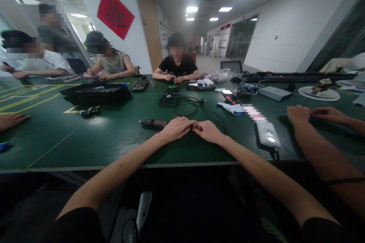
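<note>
My left hand [177, 127] and my right hand [209, 130] meet fingertip to fingertip above the green table, near its front edge. Between them the fingers pinch a small dark piece [191, 126], mostly hidden, whose kind I cannot make out. Just left of my left hand lies a dark cylindrical tool [154, 123] with a ribbed collar and a metal tip, like an electric screwdriver. Its rear end is hidden behind my left hand. A black power cable [182, 100] lies coiled beyond my hands, its plug pointing right.
A black tray [95, 93] stands at the left back. To the right lie a white lit device [268, 134], a blue-and-white packet [230, 108] and a white fan grille [318, 93]. Another person's hand [299, 114] is at the right; a person [177, 60] sits opposite.
</note>
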